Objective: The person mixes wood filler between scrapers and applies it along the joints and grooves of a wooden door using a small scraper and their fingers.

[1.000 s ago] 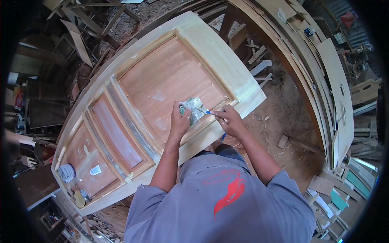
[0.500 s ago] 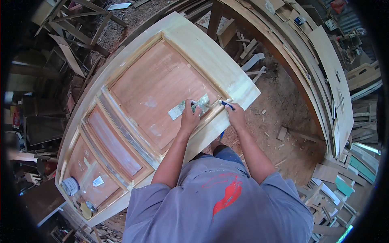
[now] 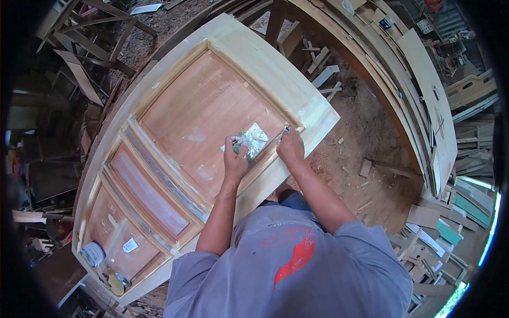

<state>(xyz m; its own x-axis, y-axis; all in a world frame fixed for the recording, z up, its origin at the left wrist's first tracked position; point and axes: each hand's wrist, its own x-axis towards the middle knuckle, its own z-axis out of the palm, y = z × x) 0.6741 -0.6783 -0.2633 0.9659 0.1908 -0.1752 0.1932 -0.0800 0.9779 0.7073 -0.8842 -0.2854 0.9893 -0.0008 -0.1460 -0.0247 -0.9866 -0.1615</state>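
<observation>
A panelled wooden door (image 3: 313,114) lies flat in front of me. My left hand (image 3: 236,160) is closed on a small whitish sheet (image 3: 257,135) smeared with pale and greenish paste, just above the large reddish panel (image 3: 191,106). My right hand (image 3: 291,147) grips a small blue-handled tool (image 3: 287,129) at the moulding near the door's right corner. Its working end is too small to make out. Most of the handle is hidden by the fingers.
On the door's lower-left panel stand a tub (image 3: 94,254), a round tin (image 3: 122,279), a yellowish lid (image 3: 115,285) and a small white paper (image 3: 130,245). Long boards (image 3: 387,90) are stacked beyond the door on the right. Wood scraps (image 3: 323,66) litter the dirt floor.
My right hand has shifted left, and its fingers now cover most of the blue handle. My left hand has moved slightly left and down with the sheet, which is turned differently.
</observation>
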